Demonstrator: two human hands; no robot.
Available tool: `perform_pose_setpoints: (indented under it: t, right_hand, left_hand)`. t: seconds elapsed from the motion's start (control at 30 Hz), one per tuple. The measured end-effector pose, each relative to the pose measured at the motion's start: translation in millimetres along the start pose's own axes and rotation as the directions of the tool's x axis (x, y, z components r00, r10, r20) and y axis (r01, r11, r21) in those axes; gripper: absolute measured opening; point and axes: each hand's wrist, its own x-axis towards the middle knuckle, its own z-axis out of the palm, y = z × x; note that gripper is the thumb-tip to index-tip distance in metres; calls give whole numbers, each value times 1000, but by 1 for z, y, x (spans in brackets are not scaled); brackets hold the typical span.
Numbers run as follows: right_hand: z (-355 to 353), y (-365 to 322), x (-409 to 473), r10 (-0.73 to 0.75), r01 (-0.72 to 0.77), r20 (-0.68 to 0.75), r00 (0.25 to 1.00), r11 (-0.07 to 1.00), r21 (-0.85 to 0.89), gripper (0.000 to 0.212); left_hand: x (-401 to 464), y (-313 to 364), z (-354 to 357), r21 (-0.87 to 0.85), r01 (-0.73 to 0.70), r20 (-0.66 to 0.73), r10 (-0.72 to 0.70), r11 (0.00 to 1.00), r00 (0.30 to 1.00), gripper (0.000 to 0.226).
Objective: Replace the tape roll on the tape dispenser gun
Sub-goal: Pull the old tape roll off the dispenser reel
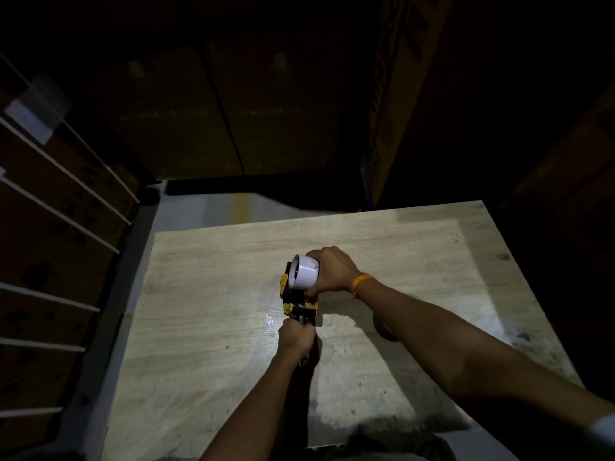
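Left hand [297, 337] is clamping the dispenser gun [299, 306] handle over the counter [206, 327], right hand [332, 271] is gripping the white tape roll [304, 272]; seating likely needs square, steady pressure onto the hub

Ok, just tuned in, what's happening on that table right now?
A person is working a tape dispenser gun over a wooden table. The left hand grips the gun's handle from below, while the right hand holds a white tape roll at the gun's top end. Whether the roll is fully seated is hard to tell in this dim light. An orange band sits on the right wrist, and a dark roll-like object lies partly hidden under the right forearm.
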Motion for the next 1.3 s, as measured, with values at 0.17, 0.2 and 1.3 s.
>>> perform_pose_setpoints:
  t: [0.17, 0.2, 1.3]
  right_hand:
    - [-5, -4, 2, -9, 11, 19, 1000, 995, -102, 70]
    - [-6, -5, 3, -22, 24, 23, 999, 993, -115, 71]
    - [-3, -38, 32, 0, 7, 109, 994, 998, -67, 55]
  left_hand:
    - [0, -2, 0, 8, 1, -10, -1, 1000, 1000, 31]
    - [1, -2, -1, 6, 6, -10, -6, 1000, 1000, 31]
    - [23, -9, 5, -147, 101, -1, -102, 984, 995, 41]
